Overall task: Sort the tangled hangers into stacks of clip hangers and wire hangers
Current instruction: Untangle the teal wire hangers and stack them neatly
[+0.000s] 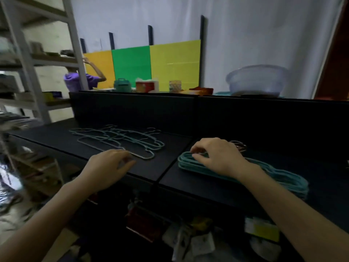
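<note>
1. The right hand (217,157) lies palm-down on the neat teal stack (245,172), fingers curled loosely on its near end; I cannot tell if it pinches a hanger or only presses. The left hand (111,165) hovers at the counter's front edge, fingers half-curled and holding nothing, just beside the nearest corner of the loose tangle (117,140).

2. The step in hand looks like squaring the stack while the left hand reaches for the next hanger. To do it well, I would keep the right hand pressing the stack flat so it does not slide, and have the left hand take the nearest thin hanger (143,156) by its corner, lifting slowly and giving it a small shake, since the hooks at the back of the tangle look interlocked and may drag others along.

3. Whether the stack holds clip or wire hangers is hard to make out; dark metal hooks (239,146) show at its far side.

4. The counter (56,140) is matt black, in two panels meeting at a seam between the tangle on the left and the stack on the right, with a black upright board (132,110) behind.

5. Beyond are a white curtain, coloured panels (143,65), a clear basin (256,80), small containers, and another person by the grey shelving (28,59) on the left. Clutter lies below the counter.
</note>
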Demonstrator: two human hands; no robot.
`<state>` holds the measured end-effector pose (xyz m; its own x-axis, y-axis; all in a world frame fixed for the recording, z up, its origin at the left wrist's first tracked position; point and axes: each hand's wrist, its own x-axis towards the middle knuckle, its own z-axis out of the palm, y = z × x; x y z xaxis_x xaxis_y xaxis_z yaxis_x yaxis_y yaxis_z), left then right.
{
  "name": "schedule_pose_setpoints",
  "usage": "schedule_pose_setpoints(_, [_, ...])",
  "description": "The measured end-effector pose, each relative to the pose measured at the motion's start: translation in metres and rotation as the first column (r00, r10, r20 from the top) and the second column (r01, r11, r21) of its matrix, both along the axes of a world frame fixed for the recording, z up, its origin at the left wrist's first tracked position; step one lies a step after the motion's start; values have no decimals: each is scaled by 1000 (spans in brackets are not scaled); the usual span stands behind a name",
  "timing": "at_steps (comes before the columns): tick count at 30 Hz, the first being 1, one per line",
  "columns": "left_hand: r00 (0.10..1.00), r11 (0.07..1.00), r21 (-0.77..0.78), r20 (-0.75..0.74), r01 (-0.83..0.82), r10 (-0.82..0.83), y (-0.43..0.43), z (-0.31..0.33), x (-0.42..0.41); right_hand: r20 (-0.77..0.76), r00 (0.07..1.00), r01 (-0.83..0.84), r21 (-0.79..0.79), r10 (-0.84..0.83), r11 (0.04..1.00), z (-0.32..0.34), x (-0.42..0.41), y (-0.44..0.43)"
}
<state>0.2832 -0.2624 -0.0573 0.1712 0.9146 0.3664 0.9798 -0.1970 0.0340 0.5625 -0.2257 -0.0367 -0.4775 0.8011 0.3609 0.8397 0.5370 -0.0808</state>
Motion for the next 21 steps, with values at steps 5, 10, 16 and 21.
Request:
schedule_pose_setpoints(5, [1000,1000,9,-17,-21,21,-2,-18,-81,8,1000,6,-70,-5,998,-14,-83,13])
schedule_pose_setpoints(10, [1000,999,26,0,-20,20,7,-22,-138,19,999,31,-99,-30,995,-10,-137,37])
schedule_pose_setpoints(16, [999,999,35,45,-4,2,41,-35,-187,32,996,88,-147,-84,985,-16,-184,82])
schedule_pose_setpoints(21, [999,1000,8,52,6,-6,83,-38,-217,84,982,184,-201,-170,962,-23,-210,131])
